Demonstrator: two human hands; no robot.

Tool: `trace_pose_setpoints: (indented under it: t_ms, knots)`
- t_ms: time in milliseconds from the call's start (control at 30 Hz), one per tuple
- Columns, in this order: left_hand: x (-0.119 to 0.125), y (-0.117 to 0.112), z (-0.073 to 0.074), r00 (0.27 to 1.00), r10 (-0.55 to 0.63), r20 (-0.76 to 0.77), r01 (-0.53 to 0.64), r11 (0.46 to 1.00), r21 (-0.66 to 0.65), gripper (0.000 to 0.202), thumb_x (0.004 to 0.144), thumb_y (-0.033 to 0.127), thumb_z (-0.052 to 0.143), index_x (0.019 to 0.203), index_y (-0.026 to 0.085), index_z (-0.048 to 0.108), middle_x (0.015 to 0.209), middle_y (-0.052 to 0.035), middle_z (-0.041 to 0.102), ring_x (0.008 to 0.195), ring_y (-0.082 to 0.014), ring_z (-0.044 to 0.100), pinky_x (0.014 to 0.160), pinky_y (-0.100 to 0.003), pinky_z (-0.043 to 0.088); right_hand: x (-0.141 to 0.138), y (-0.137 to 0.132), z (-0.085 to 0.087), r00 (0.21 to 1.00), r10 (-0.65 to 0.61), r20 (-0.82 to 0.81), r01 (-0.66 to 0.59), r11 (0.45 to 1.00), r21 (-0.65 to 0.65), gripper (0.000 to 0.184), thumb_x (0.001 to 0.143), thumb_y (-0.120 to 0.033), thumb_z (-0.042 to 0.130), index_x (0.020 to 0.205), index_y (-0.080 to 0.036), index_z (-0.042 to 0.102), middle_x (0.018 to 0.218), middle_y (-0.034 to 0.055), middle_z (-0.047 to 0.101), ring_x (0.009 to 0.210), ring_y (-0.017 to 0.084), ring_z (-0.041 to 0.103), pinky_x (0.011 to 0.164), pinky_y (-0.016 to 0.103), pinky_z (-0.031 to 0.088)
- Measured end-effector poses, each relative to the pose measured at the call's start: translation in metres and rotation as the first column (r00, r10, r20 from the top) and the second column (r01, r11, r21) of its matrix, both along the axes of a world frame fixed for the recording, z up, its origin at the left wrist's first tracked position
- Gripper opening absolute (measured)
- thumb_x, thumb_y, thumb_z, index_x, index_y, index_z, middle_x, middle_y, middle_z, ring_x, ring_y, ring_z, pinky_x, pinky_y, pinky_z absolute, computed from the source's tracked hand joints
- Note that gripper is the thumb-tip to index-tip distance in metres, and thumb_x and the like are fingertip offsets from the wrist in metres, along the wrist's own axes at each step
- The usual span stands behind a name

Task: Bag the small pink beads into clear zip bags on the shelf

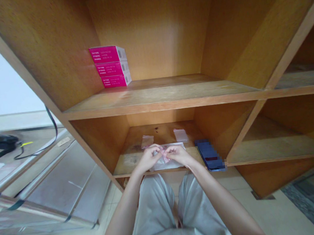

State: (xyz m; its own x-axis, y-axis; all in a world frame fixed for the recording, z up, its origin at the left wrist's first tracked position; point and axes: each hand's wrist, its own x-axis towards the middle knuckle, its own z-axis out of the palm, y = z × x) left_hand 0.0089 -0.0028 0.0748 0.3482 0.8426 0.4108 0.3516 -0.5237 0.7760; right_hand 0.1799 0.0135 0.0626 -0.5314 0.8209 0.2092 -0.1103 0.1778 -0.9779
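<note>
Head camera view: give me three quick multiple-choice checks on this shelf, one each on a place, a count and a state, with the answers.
1. Where is the dark blue flat rectangular device?
A. Beside the boxes
B. On the lower wooden shelf, right of the hands
C. On the floor

2. How many magenta cardboard boxes are stacked on the upper wooden shelf?
A. Two
B. Four
C. Three

3. What are the left hand and right hand doing?
A. Pinching a small pink item above a clear plastic bag
B. Resting flat apart
C. Lifting a box

1: B, it lies by that shelf's front edge.
2: C, three show in the stack.
3: A, both hands' fingertips meet on it.
</note>
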Motion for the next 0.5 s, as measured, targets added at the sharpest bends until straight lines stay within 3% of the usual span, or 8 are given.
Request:
trace_pose_setpoints:
  t_ms: [300,500]
  knots:
    - [0.0030,0.0012,0.0031,1.000,0.014,0.003,-0.014,1.000,-0.010,0.021,0.079,0.022,0.048,0.063,0.015,0.059,0.084,-0.0061,0.060,0.084,-0.0155,0.055,0.078,-0.029,0.041,0.0006,-0.0027,0.0037,0.997,0.056,0.055,-0.057,0.998,0.005,0.028,0.072,-0.043,0.057,0.065,-0.016,0.059,0.060,0.0007,0.060,0.058,0.013,0.056,0.062,0.026,0.044]
    - [0.0059,-0.0018,0.0062,0.998,0.057,0.005,-0.056,0.998,-0.022,0.022,0.079,0.021,0.045,0.061,0.015,0.057,0.079,-0.0048,0.059,0.081,-0.0150,0.054,0.076,-0.029,0.041,-0.0041,-0.0029,0.0040,1.000,0.018,0.017,-0.018,1.000,0.014,0.018,0.073,-0.033,0.055,0.064,-0.017,0.057,0.058,-0.0015,0.058,0.055,0.012,0.055,0.059,0.025,0.045]
